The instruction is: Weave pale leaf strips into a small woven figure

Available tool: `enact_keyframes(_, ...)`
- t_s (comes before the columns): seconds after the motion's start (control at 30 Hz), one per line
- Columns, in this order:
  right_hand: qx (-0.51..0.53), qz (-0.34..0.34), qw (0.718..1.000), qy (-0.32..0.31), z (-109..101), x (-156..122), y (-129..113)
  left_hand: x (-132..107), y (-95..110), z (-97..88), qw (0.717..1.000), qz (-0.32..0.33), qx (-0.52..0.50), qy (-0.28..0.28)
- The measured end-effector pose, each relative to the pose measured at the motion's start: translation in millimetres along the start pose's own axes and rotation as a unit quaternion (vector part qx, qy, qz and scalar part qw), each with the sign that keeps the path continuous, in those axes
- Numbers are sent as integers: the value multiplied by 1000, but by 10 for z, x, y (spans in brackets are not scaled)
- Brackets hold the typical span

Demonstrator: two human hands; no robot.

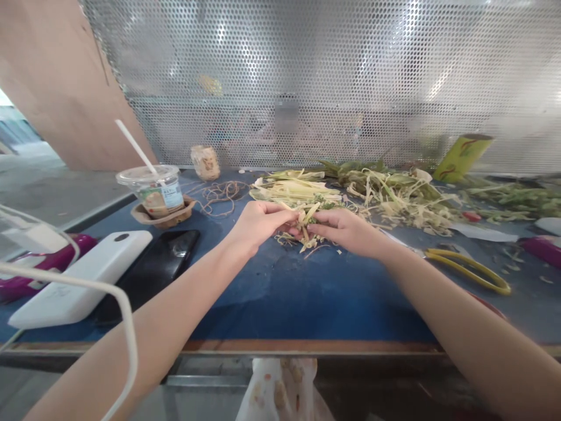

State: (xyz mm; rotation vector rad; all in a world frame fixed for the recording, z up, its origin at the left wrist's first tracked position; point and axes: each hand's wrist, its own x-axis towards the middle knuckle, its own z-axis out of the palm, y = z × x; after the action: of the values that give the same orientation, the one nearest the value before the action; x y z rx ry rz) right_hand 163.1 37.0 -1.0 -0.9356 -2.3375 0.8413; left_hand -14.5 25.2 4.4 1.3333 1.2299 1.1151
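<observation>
Below the blue bench (280, 313) there is a plastic bag (265, 394). Over the bench, the left hand (265, 222) and the right hand (344, 231) are close together; the fingers of both pinch a small plant bundle (305, 224) between them. Yellow-handled scissors (433, 254) lie near the right hand. Behind the bundle are pale leaf strips (302, 190), then a perforated metal panel (324, 70).

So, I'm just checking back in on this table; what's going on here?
A person's left hand and right hand are pinching a small plant bundle between their fingertips, close above the blue tabletop. Pale leaf strips lie just beyond it. The yellow-handled scissors rest beside the right forearm, not in either hand, and a loose coil of twine lies to the left.
</observation>
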Motion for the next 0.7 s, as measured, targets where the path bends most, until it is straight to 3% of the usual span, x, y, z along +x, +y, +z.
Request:
enact_keyframes(0.07, 134, -5, 990, -40, 11, 10, 38, 4, -9, -2, 1000, -9, -3, -2)
enact_keyframes(0.17, 301, 12, 951, -73, 33, 20, 94, 4, -15, -4, 1000, 7, -3, -12)
enact_keyframes(0.4, 462, 76, 879, -89, 42, -14, 117, -36, 3, 7, 997, 77, -6, -27)
enact_keyframes(0.53, 460, 86, 879, -95, 23, -19, 94, -37, -7, 6, 995, 92, -1, -33)
enact_keyframes(0.7, 396, 87, 912, -63, 6, -25, 43, -41, -8, 21, 992, 116, 40, -8)
